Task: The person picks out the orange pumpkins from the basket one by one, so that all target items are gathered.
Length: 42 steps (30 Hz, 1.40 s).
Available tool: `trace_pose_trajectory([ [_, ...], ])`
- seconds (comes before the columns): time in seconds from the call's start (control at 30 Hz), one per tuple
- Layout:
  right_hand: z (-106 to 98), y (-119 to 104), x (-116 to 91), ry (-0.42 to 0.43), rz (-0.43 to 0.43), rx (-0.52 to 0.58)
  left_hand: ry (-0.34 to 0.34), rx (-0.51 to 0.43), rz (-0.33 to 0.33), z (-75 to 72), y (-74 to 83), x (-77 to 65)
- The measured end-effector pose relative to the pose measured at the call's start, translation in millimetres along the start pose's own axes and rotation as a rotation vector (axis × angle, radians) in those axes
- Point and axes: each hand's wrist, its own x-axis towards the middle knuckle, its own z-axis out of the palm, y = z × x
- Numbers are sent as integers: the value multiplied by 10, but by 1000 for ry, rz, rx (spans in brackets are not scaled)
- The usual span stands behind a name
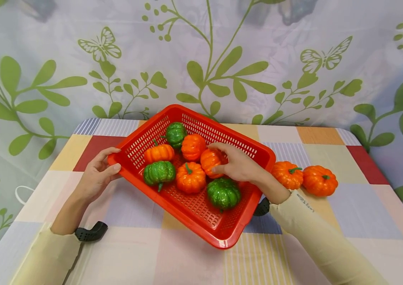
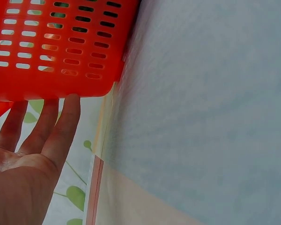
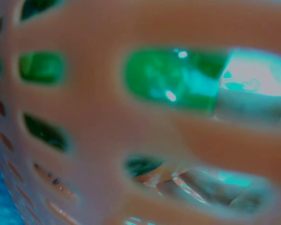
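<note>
Patchwork-checked counter (image 1: 133,257) up front, then smooth red plastic: a slotted, rectangular basket (image 1: 235,233)! The left grip (image 1: 98,174), only slightly open, pinches its corner. The right grip (image 1: 237,163), curled partway, grasps an orange pumpkin (image 1: 209,161) inside the basket: round, ribbed, glossy. Two more pumpkins (image 1: 317,181) lie right of that grip.

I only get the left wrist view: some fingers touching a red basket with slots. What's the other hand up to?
Observer: The right hand has its fingers and thumb around an orange pumpkin in the red basket.
Visitor: Anything outside the basket?
Observer: Two orange pumpkins sit on the table, right of it.
Visitor: Are they all orange inside, too?
Observer: No, three green pumpkins show among them.
</note>
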Motion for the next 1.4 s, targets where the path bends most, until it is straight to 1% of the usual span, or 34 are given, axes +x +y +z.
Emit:
trace_pose_trajectory([
  [0.17, 0, 13, 13, 37, -26, 26, 2, 6, -7, -3, 0, -6],
  [0.3, 2, 5, 9, 64, -4, 31, -3, 3, -11, -8, 3, -1],
  [0.43, 5, -10, 2, 70, 28, 20, -14, -7, -7, -15, 4, 8],
  [0.57, 8, -22, -11, 59, 51, -8, -18, -9, -5, -20, 0, 5],
  [0.67, 8, -23, -20, 51, 52, -11, -19, -5, -6, -18, -2, 2],
  [0.9, -8, -26, -34, 4, 37, 108, -17, -2, -8, -11, 11, 4],
  [1.07, -7, -21, -42, -25, -12, 136, -19, -5, -9, -10, 5, 10],
  [1.23, -2, -29, -43, -33, -42, 122, -16, -11, -15, -18, 2, 7],
  [1.4, 2, -24, -41, -34, -25, 73, -17, -9, -19, -18, 2, 8],
])
